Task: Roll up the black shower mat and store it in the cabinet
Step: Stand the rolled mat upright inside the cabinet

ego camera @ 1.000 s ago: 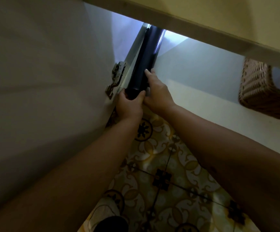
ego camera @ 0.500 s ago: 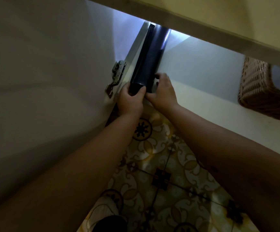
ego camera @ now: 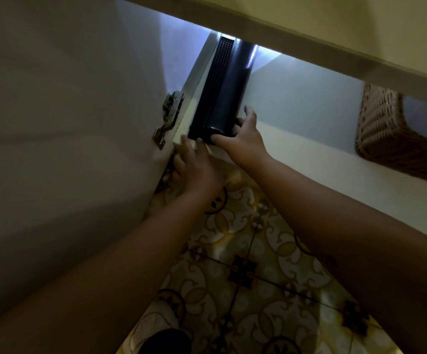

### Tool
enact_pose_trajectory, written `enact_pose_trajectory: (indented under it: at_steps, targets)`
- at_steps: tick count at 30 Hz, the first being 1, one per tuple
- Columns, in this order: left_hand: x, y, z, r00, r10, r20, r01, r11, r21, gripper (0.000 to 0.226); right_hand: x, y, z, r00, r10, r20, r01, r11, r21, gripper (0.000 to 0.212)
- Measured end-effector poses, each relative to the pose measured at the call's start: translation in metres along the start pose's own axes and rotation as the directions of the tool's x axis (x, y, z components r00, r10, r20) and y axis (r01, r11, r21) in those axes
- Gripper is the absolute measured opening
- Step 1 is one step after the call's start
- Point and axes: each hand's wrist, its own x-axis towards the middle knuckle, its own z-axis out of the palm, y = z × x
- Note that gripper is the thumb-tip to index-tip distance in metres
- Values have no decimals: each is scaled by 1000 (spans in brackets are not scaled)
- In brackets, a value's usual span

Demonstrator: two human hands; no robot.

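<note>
The rolled black shower mat [ego camera: 222,93] lies lengthwise on the white cabinet shelf [ego camera: 309,149], against the cabinet's left side wall, its loose textured edge showing on top. My right hand [ego camera: 243,139] cups the roll's near end, thumb under it and fingers along its right side. My left hand [ego camera: 197,167] is just below the near end, fingers spread, its fingertips at the shelf's front edge and barely touching the roll.
The open cabinet door [ego camera: 67,123] stands at the left with a metal hinge [ego camera: 169,116]. A woven wicker basket [ego camera: 396,134] sits on the shelf at the right. Patterned floor tiles [ego camera: 245,277] lie below, and the countertop edge [ego camera: 309,29] overhangs above.
The mat has slid deeper into the cabinet. My left hand has come off the roll's end and dropped below it with the fingers spread. My right hand stays at the near end.
</note>
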Motion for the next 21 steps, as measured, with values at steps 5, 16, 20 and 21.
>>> enact_pose_trajectory:
  at_steps: [5, 16, 20, 21]
  targets:
    - [6, -20, 9, 991, 134, 32, -137, 958, 251, 108, 1, -4, 3, 999, 46, -24, -46, 999, -2, 103]
    - [24, -8, -8, 998, 67, 15, -68, 987, 147, 102, 13, -12, -1, 999, 38, -14, -39, 996, -85, 101]
    - [29, -10, -9, 978, 190, -84, -191, 982, 2, 100, 12, -11, -2, 999, 47, 1, -47, 999, -13, 118]
    - [29, -10, -10, 974, 211, -89, -213, 977, -20, 98, 13, -12, -2, 999, 52, 1, -52, 999, -7, 118]
